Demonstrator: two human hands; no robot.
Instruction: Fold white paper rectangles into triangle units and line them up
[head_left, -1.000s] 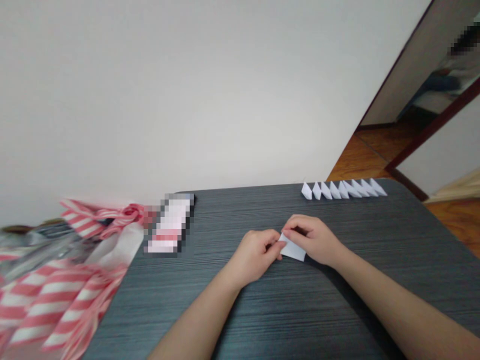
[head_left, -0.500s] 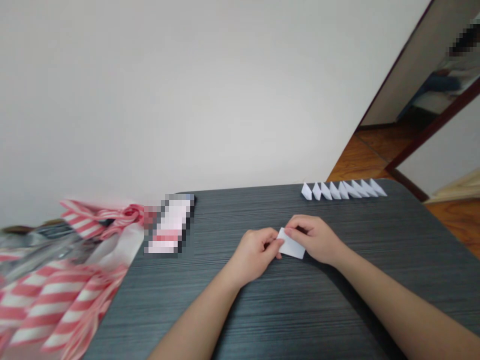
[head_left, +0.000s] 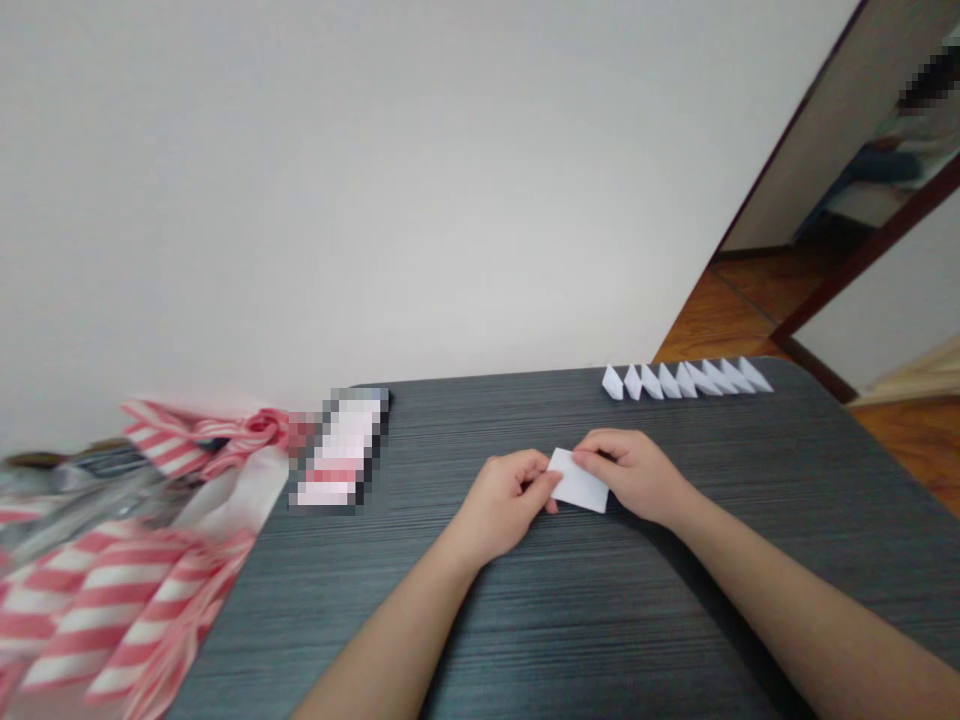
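A small piece of folded white paper (head_left: 580,483) is held between my two hands, just above the dark table (head_left: 420,610). My left hand (head_left: 514,500) pinches its left edge between thumb and fingers. At the upper right corner, my right hand (head_left: 630,475) grips it with the thumb on top and the fingers curled behind. Several folded white paper pieces (head_left: 686,380) with pointed ends stand in a row along the table's far right edge, beyond my right hand.
A blurred-out phone-like object (head_left: 341,450) lies at the table's left. Red and white striped fabric (head_left: 120,600) and clear plastic are heaped beside the table on the left. A pale wall (head_left: 450,180) rises behind; a doorway with wooden floor (head_left: 697,310) is at right.
My left hand has shifted slightly left and up along the paper, so more of its surface shows between the hands. My right hand has hardly moved.
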